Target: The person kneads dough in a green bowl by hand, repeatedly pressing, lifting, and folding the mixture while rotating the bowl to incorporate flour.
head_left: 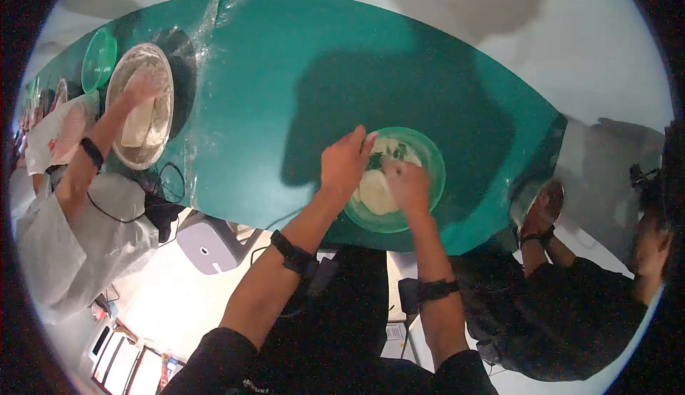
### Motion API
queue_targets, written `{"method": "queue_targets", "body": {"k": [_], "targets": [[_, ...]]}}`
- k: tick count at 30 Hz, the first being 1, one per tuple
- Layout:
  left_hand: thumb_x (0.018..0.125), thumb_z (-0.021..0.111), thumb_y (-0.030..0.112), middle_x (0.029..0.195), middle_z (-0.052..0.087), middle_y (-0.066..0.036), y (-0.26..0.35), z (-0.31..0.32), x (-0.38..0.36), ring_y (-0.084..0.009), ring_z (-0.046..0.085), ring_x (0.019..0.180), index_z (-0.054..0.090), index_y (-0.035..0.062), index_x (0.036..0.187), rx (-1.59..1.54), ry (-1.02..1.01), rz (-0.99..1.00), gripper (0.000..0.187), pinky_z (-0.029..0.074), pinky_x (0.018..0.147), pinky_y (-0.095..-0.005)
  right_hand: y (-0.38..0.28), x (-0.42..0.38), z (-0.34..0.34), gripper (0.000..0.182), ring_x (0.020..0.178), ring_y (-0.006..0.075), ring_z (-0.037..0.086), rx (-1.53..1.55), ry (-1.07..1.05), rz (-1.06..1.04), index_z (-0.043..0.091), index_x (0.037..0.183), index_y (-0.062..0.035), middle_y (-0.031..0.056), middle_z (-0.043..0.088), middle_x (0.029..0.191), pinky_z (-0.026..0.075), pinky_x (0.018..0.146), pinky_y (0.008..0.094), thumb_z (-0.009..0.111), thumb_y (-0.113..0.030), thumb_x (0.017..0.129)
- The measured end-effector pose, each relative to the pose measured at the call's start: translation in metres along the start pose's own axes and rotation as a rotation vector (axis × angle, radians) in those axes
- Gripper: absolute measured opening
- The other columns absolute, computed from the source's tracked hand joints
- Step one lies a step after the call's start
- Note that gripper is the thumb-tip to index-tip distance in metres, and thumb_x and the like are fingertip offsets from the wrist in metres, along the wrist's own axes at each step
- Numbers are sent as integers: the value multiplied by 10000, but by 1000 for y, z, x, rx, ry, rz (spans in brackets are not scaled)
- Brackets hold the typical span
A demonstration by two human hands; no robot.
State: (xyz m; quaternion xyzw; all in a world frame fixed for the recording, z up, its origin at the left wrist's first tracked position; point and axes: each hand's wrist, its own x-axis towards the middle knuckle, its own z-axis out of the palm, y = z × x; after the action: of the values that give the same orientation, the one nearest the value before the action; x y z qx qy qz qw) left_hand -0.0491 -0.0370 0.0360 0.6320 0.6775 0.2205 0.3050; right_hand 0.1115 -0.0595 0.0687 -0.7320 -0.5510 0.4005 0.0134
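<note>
A green translucent bowl [437, 174] stands near the front edge of the green table. Inside it lies a pale lump of dough [377, 192], with loose white flour behind it. My left hand [345, 159] is at the bowl's left rim, its fingers curled together; what they hold, if anything, is hidden. Over the right half of the bowl is my right hand [408, 184], blurred, beside the dough. Its fingers are too smeared to read.
On the green table [264, 59], a metal basin [169, 74] with a co-worker's hand in it stands left, beside a green basket [100, 59]. Another person's hands are at a bowl [526, 199] on the right. A grey stool [208, 244] stands below.
</note>
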Motion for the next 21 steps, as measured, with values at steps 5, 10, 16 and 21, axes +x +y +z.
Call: {"method": "queue_targets", "body": {"k": [5, 10, 16, 21], "targets": [[1038, 579, 402, 761, 659, -122, 5, 0, -2, -371, 678, 701, 530, 112, 929, 15, 1, 33, 314, 528, 558, -492, -10, -15, 22, 467, 770, 446, 692, -329, -100, -21, 755, 829, 7, 241, 701, 787, 544, 734, 498, 662, -441, 922], [1025, 615, 372, 783, 665, -186, 10, 1, 3, -419, 663, 702, 557, 82, 893, -40, -67, -48, 324, 516, 606, -517, 11, -15, 79, 246, 857, 425, 643, -200, 470, -196, 653, 946, -34, 191, 646, 932, 512, 751, 554, 696, -261, 859], [1034, 587, 347, 765, 661, -137, 7, 4, 7, -392, 665, 675, 547, 94, 894, -72, -69, -81, 292, 525, 564, -489, 7, 4, 87, 266, 860, 422, 608, -262, 528, -321, 596, 993, -36, 190, 601, 952, 489, 725, 547, 702, -228, 843], [1015, 587, 264, 769, 645, -158, 6, -1, 6, -413, 648, 680, 556, 80, 883, -177, -65, -105, 229, 510, 570, -495, 23, 22, 96, 345, 921, 428, 616, -343, 585, -496, 617, 1058, -37, 196, 634, 1018, 495, 816, 582, 705, -270, 819]]}}
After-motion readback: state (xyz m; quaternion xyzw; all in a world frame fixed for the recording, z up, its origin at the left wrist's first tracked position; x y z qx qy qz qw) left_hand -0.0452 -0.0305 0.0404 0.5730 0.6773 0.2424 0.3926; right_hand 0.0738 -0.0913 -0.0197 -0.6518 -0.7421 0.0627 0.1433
